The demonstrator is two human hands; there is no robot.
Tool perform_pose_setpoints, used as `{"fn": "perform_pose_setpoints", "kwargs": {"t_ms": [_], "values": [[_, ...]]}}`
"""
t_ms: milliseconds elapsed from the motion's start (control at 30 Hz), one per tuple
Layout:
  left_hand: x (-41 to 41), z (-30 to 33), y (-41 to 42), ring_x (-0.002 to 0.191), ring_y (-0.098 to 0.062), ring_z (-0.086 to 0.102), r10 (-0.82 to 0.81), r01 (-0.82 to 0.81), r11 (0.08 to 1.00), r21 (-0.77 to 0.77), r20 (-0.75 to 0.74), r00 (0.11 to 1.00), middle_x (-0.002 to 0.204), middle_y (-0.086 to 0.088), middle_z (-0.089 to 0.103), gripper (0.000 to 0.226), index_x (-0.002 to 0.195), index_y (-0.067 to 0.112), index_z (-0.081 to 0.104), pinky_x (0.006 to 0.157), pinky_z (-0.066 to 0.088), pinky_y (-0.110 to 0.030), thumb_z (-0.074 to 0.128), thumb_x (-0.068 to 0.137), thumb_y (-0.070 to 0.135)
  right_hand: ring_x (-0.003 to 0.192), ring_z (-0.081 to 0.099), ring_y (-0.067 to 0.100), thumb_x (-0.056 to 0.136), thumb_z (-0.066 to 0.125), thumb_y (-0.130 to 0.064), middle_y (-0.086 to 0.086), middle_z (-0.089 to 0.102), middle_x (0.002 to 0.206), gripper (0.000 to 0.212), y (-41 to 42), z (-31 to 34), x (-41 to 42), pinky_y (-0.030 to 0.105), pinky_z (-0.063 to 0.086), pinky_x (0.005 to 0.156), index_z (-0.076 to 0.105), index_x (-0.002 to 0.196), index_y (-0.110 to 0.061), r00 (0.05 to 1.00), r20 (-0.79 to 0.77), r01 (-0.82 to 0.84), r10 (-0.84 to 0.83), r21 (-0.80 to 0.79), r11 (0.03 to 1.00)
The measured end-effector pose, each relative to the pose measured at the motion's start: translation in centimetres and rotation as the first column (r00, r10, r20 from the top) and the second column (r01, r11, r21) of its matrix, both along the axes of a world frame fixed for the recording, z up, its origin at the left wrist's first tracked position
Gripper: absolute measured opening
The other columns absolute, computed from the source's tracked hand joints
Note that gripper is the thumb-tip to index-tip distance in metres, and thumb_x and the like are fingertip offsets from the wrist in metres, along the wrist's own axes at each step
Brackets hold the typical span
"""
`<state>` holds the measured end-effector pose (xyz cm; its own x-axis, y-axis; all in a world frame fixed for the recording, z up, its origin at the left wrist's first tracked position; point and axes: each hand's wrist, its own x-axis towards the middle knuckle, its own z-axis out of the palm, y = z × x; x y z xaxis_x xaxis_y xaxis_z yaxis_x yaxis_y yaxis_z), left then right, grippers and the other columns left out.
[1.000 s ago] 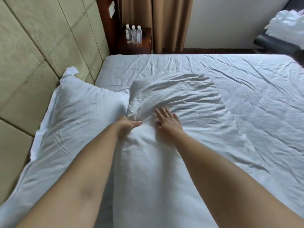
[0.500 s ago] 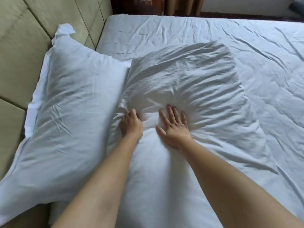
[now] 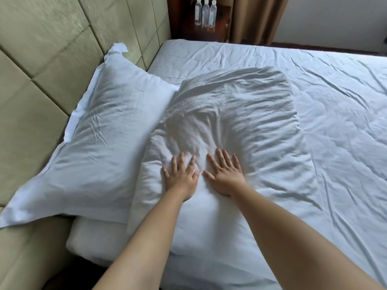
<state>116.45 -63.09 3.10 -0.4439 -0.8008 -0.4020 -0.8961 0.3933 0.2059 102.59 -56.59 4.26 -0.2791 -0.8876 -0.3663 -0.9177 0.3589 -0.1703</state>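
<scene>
Ten fingers show, five on each hand, all straight and spread, gripping nothing. The fingers (image 3: pixel 180 162) of the left hand (image 3: pixel 181 178) lie flat on white cloth and point to the far side. Those of the right hand (image 3: pixel 225 176) lie the same way just to the right. The two thumbs are close together, but I cannot tell if they touch. Both palms press down on the near part of one pillow-shaped mound (image 3: pixel 240 105), and creases fan out in the cloth beyond the fingertips. Two bare forearms run back from the hands to the near edge of the view.

The mound sits under one white duvet (image 3: pixel 324 132), left of the bed's middle. The duvet spreads wrinkled to the right and far edges of the bed.

Just left of the mound lies one uncovered white pillow (image 3: pixel 109 132) with a flat border. Its right edge touches the duvet, and its left side leans on the padded olive headboard (image 3: pixel 52 49). One white mattress corner (image 3: pixel 94 237) shows below this pillow on the near side.

At the far left corner of the bed stands one dark wooden nightstand (image 3: pixel 222 28). It carries three clear bottles (image 3: pixel 205 12) upright in a row. One brown curtain (image 3: pixel 255 17) hangs to its right.
</scene>
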Motion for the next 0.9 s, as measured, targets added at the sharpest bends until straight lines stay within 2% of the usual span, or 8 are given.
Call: {"fn": "perform_pose_setpoints", "kwargs": {"t_ms": [167, 400, 467, 567, 700, 767, 833, 900], "values": [[-0.7, 0.9, 5.8, 0.145, -0.023, -0.019, -0.028, 0.028, 1.000, -0.004, 0.079, 0.996, 0.159, 0.003, -0.018, 0.056, 0.150, 0.037, -0.008, 0.112, -0.007, -0.060, 0.013, 0.100, 0.049, 0.145, -0.019, 0.012, 0.094, 0.017, -0.064, -0.002, -0.018, 0.159, 0.069, 6.3, 0.4, -0.1, 0.039, -0.018, 0.115, -0.008, 0.151, -0.034, 0.999, -0.003, -0.051, 0.051, 0.027, 0.998], [-1.4, 0.0, 14.5, 0.145, -0.022, -0.022, -0.029, 0.035, 0.998, -0.049, 0.119, 0.992, 0.157, 0.001, -0.023, 0.056, 0.149, 0.036, -0.014, 0.112, -0.010, -0.060, 0.012, 0.100, 0.047, 0.143, -0.024, 0.011, 0.092, 0.016, -0.067, -0.004, -0.023, 0.157, 0.073, 14.8, -1.1, -0.3, 0.037, -0.021, 0.114, -0.011, 0.151, -0.033, 0.994, 0.069, -0.081, 0.081, 0.002, 0.997], [-1.3, -0.7, 16.4, 0.145, -0.020, -0.021, -0.023, 0.030, 0.998, -0.052, 0.138, 0.990, 0.158, 0.003, -0.022, 0.056, 0.150, 0.034, -0.013, 0.113, -0.012, -0.058, 0.012, 0.100, 0.045, 0.143, -0.024, 0.011, 0.091, 0.016, -0.068, -0.004, -0.024, 0.156, 0.075, 16.5, -2.0, -0.3, 0.037, -0.020, 0.115, -0.012, 0.151, -0.033, 0.992, 0.078, -0.096, 0.096, -0.004, 0.995], [-0.6, -0.7, 18.6, 0.147, -0.015, -0.010, -0.081, 0.082, 0.997, 0.008, 0.229, 0.970, 0.160, 0.004, -0.012, 0.057, 0.153, 0.023, -0.003, 0.116, -0.006, -0.051, 0.016, 0.101, 0.039, 0.144, -0.022, 0.012, 0.092, 0.018, -0.066, -0.003, -0.024, 0.157, 0.074, 18.7, -2.4, 0.0, 0.039, -0.017, 0.116, -0.011, 0.151, -0.032, 0.986, 0.081, -0.155, 0.147, 0.094, 0.984], [0.5, 1.8, 18.3, 0.147, -0.011, 0.005, -0.140, 0.118, 0.987, 0.108, 0.224, 0.964, 0.161, 0.003, 0.003, 0.055, 0.153, 0.014, 0.008, 0.120, 0.008, -0.038, 0.022, 0.100, 0.021, 0.147, -0.009, 0.015, 0.092, 0.028, -0.062, -0.001, -0.010, 0.160, 0.074, 18.3, -0.2, -0.1, 0.043, -0.006, 0.119, 0.002, 0.153, -0.029, 0.975, 0.080, -0.220, 0.209, 0.170, 0.960], [1.0, 4.1, 17.2, 0.146, -0.012, 0.014, -0.122, 0.101, 0.988, 0.120, 0.174, 0.977, 0.160, 0.002, 0.012, 0.057, 0.152, 0.015, 0.016, 0.118, 0.016, -0.033, 0.026, 0.096, 0.011, 0.146, 0.008, 0.019, 0.090, 0.036, -0.058, 0.003, 0.012, 0.159, 0.068, 17.0, 1.3, -0.3, 0.043, 0.008, 0.118, 0.023, 0.148, -0.027, 0.971, 0.095, -0.228, 0.218, 0.111, 0.967], [1.7, 6.0, 16.2, 0.144, -0.016, 0.022, -0.068, 0.055, 0.995, 0.088, 0.161, 0.985, 0.158, 0.001, 0.020, 0.060, 0.151, 0.016, 0.021, 0.116, 0.022, -0.033, 0.027, 0.093, 0.006, 0.139, 0.025, 0.021, 0.089, 0.043, -0.052, 0.004, 0.032, 0.147, 0.056, 15.7, 2.7, -0.5, 0.040, 0.021, 0.113, 0.038, 0.139, -0.027, 0.968, 0.092, -0.237, 0.232, 0.053, 0.970], [2.9, 7.0, 15.2, 0.143, -0.020, 0.025, -0.012, 0.000, 0.998, 0.067, 0.170, 0.985, 0.157, 0.001, 0.023, 0.061, 0.150, 0.017, 0.023, 0.114, 0.026, -0.036, 0.027, 0.091, 0.004, 0.137, 0.029, 0.023, 0.090, 0.047, -0.048, 0.005, 0.035, 0.143, 0.055, 14.7, 3.8, -0.5, 0.039, 0.024, 0.112, 0.040, 0.139, -0.025, 0.963, 0.080, -0.259, 0.256, 0.027, 0.965]]}}
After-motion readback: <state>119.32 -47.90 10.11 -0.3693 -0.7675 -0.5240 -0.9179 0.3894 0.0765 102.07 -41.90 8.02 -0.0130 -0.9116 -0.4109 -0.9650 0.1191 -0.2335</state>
